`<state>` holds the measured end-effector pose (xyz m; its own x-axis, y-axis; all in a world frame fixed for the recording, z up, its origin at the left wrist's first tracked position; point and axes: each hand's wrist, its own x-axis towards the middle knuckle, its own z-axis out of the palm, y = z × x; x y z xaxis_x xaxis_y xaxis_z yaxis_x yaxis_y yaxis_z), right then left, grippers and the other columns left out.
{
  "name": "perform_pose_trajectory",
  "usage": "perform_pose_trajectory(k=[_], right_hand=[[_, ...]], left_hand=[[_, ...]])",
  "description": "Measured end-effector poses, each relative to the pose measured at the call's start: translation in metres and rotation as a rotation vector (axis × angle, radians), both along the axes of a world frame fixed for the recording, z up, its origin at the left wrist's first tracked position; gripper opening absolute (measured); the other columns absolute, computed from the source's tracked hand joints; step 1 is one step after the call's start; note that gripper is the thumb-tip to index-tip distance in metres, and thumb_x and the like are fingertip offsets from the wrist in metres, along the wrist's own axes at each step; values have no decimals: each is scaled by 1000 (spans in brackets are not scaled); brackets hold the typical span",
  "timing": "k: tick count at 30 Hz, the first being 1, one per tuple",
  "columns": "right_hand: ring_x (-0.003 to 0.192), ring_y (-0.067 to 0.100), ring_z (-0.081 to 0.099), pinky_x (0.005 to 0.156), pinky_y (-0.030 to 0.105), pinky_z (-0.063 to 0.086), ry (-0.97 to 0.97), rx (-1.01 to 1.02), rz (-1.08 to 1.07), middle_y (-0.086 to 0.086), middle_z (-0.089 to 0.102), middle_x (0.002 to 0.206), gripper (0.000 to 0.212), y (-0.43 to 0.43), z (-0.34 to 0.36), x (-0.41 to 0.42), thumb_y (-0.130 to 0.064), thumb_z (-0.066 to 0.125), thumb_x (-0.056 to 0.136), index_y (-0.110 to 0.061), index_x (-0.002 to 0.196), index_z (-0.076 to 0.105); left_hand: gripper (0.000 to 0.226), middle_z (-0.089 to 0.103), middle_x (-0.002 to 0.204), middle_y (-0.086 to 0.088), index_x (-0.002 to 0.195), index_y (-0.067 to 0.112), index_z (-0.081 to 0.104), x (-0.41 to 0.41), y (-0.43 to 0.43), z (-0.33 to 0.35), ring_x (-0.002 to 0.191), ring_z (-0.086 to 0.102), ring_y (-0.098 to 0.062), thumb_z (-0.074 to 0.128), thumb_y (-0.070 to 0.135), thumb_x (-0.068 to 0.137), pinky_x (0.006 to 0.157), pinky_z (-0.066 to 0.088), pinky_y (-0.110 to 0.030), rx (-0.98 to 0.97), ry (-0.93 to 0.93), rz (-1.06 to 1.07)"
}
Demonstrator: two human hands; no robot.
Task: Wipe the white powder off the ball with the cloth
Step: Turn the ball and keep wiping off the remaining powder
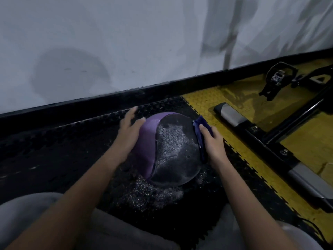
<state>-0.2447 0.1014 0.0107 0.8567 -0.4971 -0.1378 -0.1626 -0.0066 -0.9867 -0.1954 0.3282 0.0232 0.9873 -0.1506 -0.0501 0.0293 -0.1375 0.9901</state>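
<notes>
Head view is showing, nearest the camera, the person's knees in grey trousers (27, 219), on the near side of the ball (173, 150). Between the knees and the ball, white powder (153, 193) is lying scattered on the black mat (54, 159), right up against the ball's near edge.

The ball is sitting on that mat. Its left part is showing purple and its right part dark and textured, with a pale dusting clinging to the dark part. The left hand (129, 132) is resting flat on the ball's purple left side, fingers straight and spread wide, holding nothing. The right hand (215, 143) is gripping a blue cloth (202, 121) and pressing it against the ball's right side, with the thumb lying over the cloth.

To the right of the ball, yellow floor tiles (207, 101) are meeting the black mat along a toothed seam. A black and grey machine foot (232, 116) is lying across those tiles. Farther right of the ball and beyond it, a black pedal (278, 76) is hanging above the yellow tiles.

Beyond the ball, a black skirting (108, 100) is running along the bottom of a white wall (126, 42).
</notes>
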Motion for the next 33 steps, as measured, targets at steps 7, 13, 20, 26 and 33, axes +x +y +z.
perform_pose_trajectory(k=[7,13,20,26,33], right_hand=[[111,24,46,97,34,35,-62,-493,88,0,47,109,12,1,-6,-1,-26,52,95,-21,105,56],[96,25,51,86,17,31,-306,-819,156,-6,55,100,16,19,10,-17,-20,52,92,-17,105,61],[91,24,46,73,33,34,-326,-1123,304,-2,58,104,28,19,21,-16,-18,40,88,-16,106,62],[83,27,46,69,29,29,-285,-1139,215,1,60,100,30,22,20,-16,-12,40,86,-12,102,65],[84,25,44,69,33,34,-285,-1259,299,3,59,101,33,25,26,-16,-16,38,85,-13,104,64]], left_hand=[[82,23,129,30,109,68,37,0,10,7,134,18,-2,70,79,35,109,16,-25,345,-131,-470],[92,12,146,17,124,60,28,-6,0,9,138,13,-8,63,73,40,112,16,-33,456,-204,-447],[87,18,134,16,125,49,34,-6,1,14,135,16,-9,83,48,54,106,18,-25,389,-168,-475],[87,15,131,20,123,53,31,-6,-5,12,136,14,-11,74,57,47,113,18,-37,421,-164,-463],[86,17,142,14,122,54,32,-10,-1,11,136,14,-7,75,57,46,111,17,-30,398,-180,-448]])
